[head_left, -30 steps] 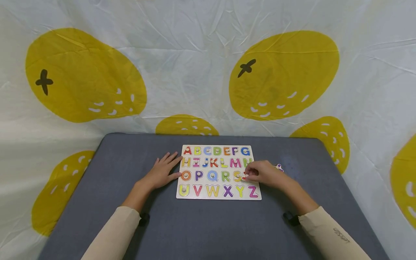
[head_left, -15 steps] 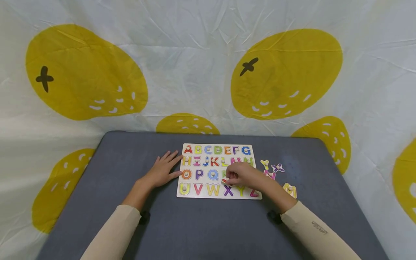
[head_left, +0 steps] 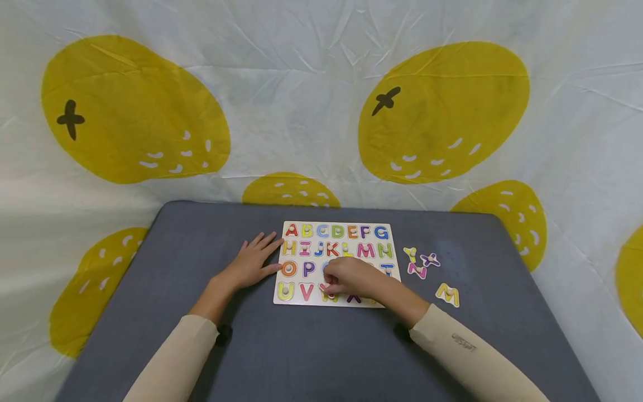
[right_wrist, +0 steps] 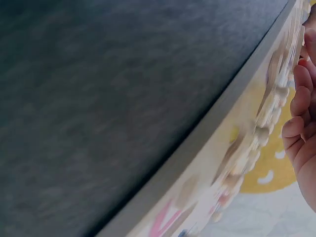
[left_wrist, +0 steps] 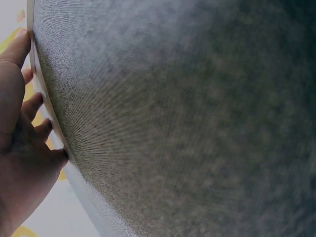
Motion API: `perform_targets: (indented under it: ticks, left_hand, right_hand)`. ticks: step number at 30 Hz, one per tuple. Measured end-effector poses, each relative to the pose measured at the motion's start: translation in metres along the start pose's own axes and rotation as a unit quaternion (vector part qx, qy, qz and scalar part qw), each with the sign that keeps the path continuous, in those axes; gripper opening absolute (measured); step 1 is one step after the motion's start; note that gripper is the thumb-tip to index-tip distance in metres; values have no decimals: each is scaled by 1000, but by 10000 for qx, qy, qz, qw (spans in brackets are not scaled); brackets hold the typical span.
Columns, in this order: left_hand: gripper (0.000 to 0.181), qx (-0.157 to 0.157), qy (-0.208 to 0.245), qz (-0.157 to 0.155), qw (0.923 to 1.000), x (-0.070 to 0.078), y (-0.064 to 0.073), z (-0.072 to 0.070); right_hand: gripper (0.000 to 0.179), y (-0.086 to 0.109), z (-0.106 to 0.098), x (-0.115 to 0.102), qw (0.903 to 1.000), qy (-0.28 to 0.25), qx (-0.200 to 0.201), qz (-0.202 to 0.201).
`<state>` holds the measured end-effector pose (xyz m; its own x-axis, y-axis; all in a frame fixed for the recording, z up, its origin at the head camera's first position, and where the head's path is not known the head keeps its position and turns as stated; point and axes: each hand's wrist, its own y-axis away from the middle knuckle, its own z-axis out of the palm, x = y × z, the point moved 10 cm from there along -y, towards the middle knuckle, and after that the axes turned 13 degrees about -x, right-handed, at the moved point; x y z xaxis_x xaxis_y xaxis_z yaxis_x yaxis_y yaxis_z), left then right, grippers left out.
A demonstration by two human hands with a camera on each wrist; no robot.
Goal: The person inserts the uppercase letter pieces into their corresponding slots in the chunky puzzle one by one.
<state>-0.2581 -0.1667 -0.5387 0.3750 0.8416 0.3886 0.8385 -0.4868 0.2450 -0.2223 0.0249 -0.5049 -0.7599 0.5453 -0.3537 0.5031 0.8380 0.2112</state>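
A white wooden alphabet puzzle board (head_left: 278, 283) lies on the table, with knobbed letters in its upper rows. My left hand (head_left: 247, 267) rests at its left edge, fingers spread, the tips touching the board. In the left wrist view, the fingertips (left_wrist: 35, 103) meet the board's edge. My right hand (head_left: 351, 276) is over the lower rows and pinches a small red letter piece (head_left: 323, 288) just above the printed W. Its shape is mostly covered by the fingers. The printed V (head_left: 306, 291) shows a flat slot without a knob, while the U (head_left: 285, 291) has one.
Right of the board lie loose letter pieces: a yellow Y (head_left: 409, 254), a purple X (head_left: 430, 260), a pink Z (head_left: 417, 270) and, nearer me, a yellow W (head_left: 447, 295). The dark grey table (head_left: 321, 357) ends at a patterned curtain (head_left: 296, 123).
My right hand has moved left across the board with the red letter piece, from the S and T area to the W. The loose pieces have come into view. My left hand stays put.
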Motion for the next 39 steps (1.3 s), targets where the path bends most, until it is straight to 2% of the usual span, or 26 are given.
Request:
perform_targets:
  ticks: [8,14,23,31,39]
  left_hand:
    - [73,54,14,17,10000,1,0,-1]
    - [72,69,14,12,10000,3,0,-2]
    - [71,157,7,90,9998,5,2,-4]
    - [71,180,-2,191,9997,3,1,-3]
    - [72,143,-5,102,9998,1,0,-3]
  right_hand:
    - [33,-20,1,-15,9991,382,-147,52]
    - [36,-31,6,-23,9985,455,-288,98]
    - [40,-43,8,-32,9973,710,-130,149]
    - [38,-46,12,-31,9974,596,-202,349]
    - [30,-41,9,-33,9994,231,-172,197]
